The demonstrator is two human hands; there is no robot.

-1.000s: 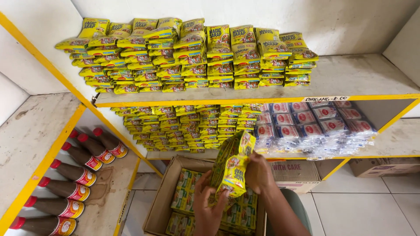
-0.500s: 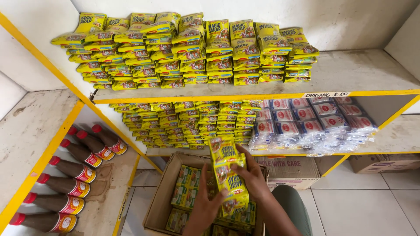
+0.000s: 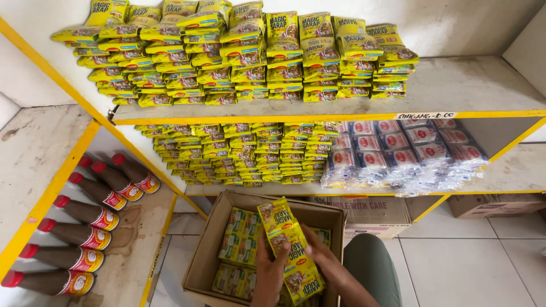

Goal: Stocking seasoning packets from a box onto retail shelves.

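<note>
From the head view I see my left hand (image 3: 270, 267) and right hand (image 3: 318, 258) both closed on a strip of yellow seasoning sachets (image 3: 290, 250), held just above the open brown cardboard box (image 3: 207, 250) of the same packs. Beyond the box, stacked yellow sachets (image 3: 239, 150) and clear white packets (image 3: 398, 153) fill the yellow-edged shelf (image 3: 318, 192); red-capped dark sauce bottles (image 3: 85, 213) lie left of it.

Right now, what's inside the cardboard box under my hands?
The cardboard box holds flat layers of green-and-yellow sachets. The left hand, right hand and held yellow sachet strip cover its middle; lower layers are hidden.
</note>
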